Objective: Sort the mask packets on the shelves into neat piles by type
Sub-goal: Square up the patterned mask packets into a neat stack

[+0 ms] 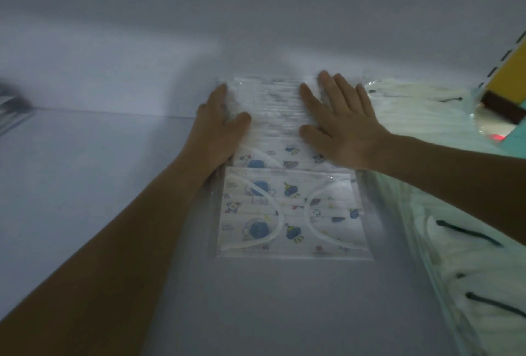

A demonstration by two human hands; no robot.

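I observe both hands on the far printed packet stack (270,105), which lies at the centre of the frame on the pale shelf (85,185). The left hand (219,125) lies against the stack's left edge with its fingers (220,94) straight and close together along that side and the thumb resting on top. The right hand (338,128) lies flat on the stack's right half, fingers (327,85) spread and straight, palm down. Just below the hands, a near printed packet (290,213) lies flat, its upper edge overlapping the stack. It is a clear, glossy rectangular sleeve over pleated white masks printed with blue astronauts and rockets, with white ear loops curving across. To the right of the frame, touching the printed packets, lie white mask packets (444,242) with dark ear loops, in crinkled clear film. A yellow box (509,71) sits in the upper right corner. The blurred object at the left edge I cannot identify.
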